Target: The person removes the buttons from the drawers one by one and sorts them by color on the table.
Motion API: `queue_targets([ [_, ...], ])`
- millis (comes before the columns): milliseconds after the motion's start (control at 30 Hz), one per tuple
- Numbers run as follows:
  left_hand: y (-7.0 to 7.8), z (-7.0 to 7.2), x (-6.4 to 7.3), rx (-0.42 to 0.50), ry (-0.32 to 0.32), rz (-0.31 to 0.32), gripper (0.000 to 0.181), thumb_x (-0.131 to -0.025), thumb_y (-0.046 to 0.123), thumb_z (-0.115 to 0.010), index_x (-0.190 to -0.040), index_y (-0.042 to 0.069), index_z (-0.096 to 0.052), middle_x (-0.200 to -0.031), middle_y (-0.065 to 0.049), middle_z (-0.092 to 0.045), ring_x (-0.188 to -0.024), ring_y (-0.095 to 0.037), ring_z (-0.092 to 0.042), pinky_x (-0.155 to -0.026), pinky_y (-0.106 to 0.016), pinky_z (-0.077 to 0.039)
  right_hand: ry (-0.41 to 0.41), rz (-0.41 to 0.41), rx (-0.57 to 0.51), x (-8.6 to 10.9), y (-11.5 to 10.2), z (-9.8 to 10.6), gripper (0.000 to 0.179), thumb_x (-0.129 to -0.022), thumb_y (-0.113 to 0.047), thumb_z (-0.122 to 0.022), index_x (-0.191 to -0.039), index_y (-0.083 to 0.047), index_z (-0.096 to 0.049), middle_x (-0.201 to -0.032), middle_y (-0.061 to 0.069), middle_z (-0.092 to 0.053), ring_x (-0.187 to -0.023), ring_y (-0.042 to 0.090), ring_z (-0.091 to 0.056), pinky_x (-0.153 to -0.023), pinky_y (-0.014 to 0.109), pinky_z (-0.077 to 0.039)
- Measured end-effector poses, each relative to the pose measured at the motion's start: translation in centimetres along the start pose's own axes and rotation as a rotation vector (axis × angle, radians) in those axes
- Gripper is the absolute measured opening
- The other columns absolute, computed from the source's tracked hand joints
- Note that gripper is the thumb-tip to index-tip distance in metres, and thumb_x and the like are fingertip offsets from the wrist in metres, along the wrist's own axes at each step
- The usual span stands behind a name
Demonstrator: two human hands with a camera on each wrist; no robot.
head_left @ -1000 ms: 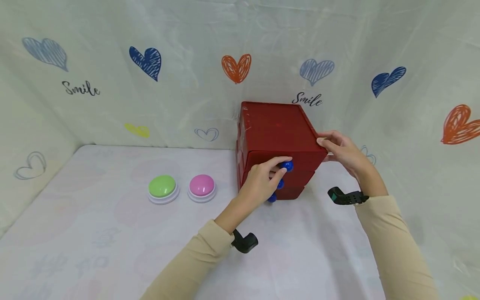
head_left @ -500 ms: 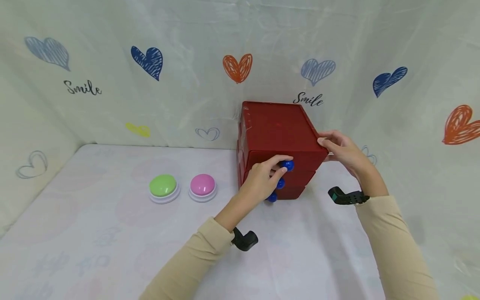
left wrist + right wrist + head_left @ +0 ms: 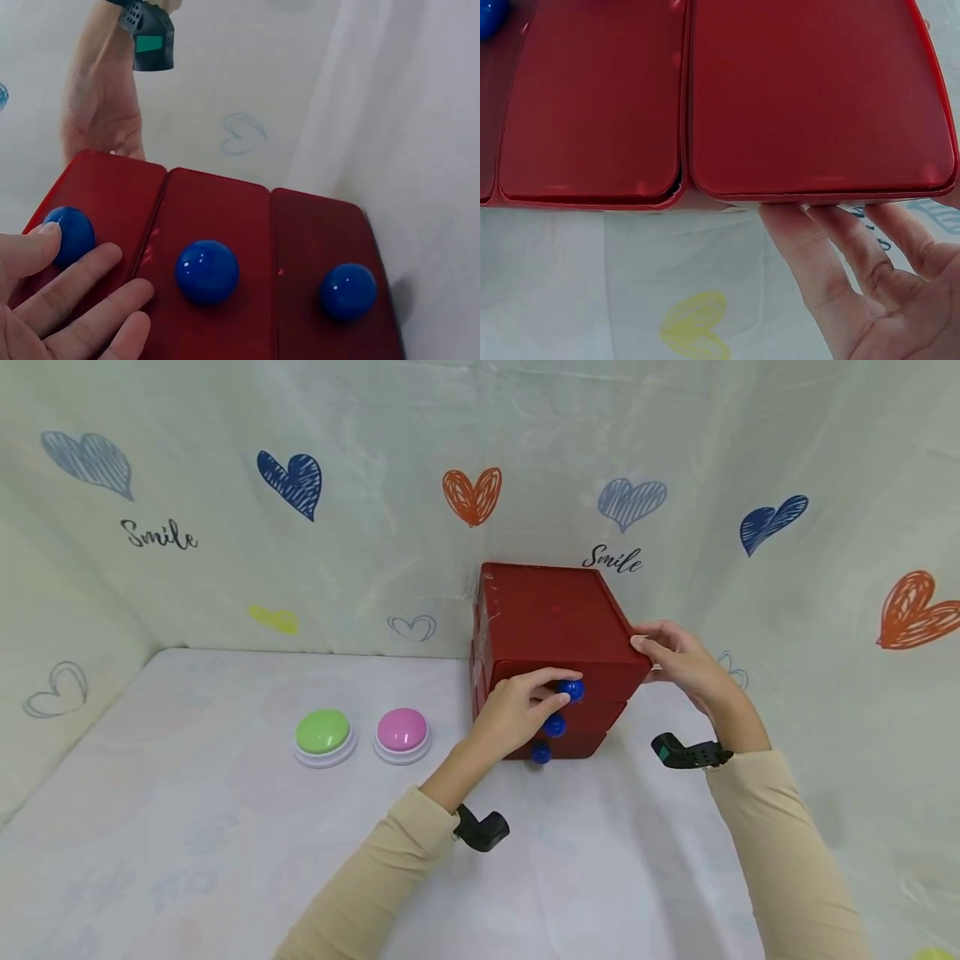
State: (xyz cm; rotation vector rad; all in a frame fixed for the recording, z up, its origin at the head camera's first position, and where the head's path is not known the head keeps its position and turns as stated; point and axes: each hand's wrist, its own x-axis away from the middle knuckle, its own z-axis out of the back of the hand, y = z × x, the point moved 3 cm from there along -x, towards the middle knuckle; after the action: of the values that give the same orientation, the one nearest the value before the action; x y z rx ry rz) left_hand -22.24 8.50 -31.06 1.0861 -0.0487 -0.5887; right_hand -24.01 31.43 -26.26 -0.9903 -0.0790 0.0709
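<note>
A red three-drawer box (image 3: 558, 610) stands on the table, its drawer fronts facing me with round blue knobs down the middle. My left hand (image 3: 513, 710) pinches the top knob (image 3: 572, 691), index finger above and thumb below. In the left wrist view the thumb lies against that top knob (image 3: 73, 236), while other fingers stretch past it over the red front. The middle knob (image 3: 555, 725) and bottom knob (image 3: 541, 752) are untouched. My right hand (image 3: 682, 664) grips the box's upper right edge, thumb on top. Several right fingers (image 3: 810, 251) press its side in the right wrist view.
Left of the box sit a pink push button (image 3: 401, 730) and a green push button (image 3: 322, 732), both on white bases. A pale cloth backdrop (image 3: 360, 552) with printed hearts hangs behind the white table (image 3: 225, 860).
My left hand's lower fingers have drawn away from the lower knobs, which show more fully. Its thumb has shifted slightly left on the top knob. The right hand keeps its place.
</note>
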Motion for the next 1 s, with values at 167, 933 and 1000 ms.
queue_targets([
  [167, -0.2, -0.1, 0.1, -0.033, -0.032, -0.024, 0.037, -0.093, 0.024, -0.055, -0.129, 0.031, -0.053, -0.109, 0.002, -0.068, -0.095, -0.010, -0.065, -0.077, -0.023, -0.053, -0.003, 0.000, -0.005, 0.0, 0.0, 0.0, 0.057, -0.097, -0.035, -0.045, -0.140, 0.000, -0.030, -0.109, -0.006, -0.050, -0.086, 0.001, -0.060, -0.074, 0.020, -0.053],
  [933, -2.4, -1.0, 3.2, -0.170, -0.077, -0.165, 0.030, -0.093, 0.012, -0.055, -0.122, 0.014, -0.048, -0.092, -0.001, -0.063, -0.075, -0.009, -0.057, -0.067, -0.014, -0.049, -0.018, 0.017, -0.036, -0.2, 0.1, 0.1, 0.057, -0.097, -0.034, -0.046, -0.139, 0.001, -0.030, -0.108, -0.010, -0.052, -0.086, 0.003, -0.061, -0.075, 0.023, -0.054],
  [1000, -2.8, -1.2, 3.3, -0.216, -0.083, -0.145, 0.034, -0.093, 0.013, -0.055, -0.125, 0.015, -0.044, -0.089, 0.000, -0.061, -0.071, -0.008, -0.055, -0.063, -0.014, -0.047, -0.021, 0.020, -0.035, -0.2, 0.1, 0.1, 0.057, -0.097, -0.033, -0.045, -0.140, 0.002, -0.029, -0.108, -0.010, -0.052, -0.086, 0.003, -0.061, -0.075, 0.023, -0.054],
])
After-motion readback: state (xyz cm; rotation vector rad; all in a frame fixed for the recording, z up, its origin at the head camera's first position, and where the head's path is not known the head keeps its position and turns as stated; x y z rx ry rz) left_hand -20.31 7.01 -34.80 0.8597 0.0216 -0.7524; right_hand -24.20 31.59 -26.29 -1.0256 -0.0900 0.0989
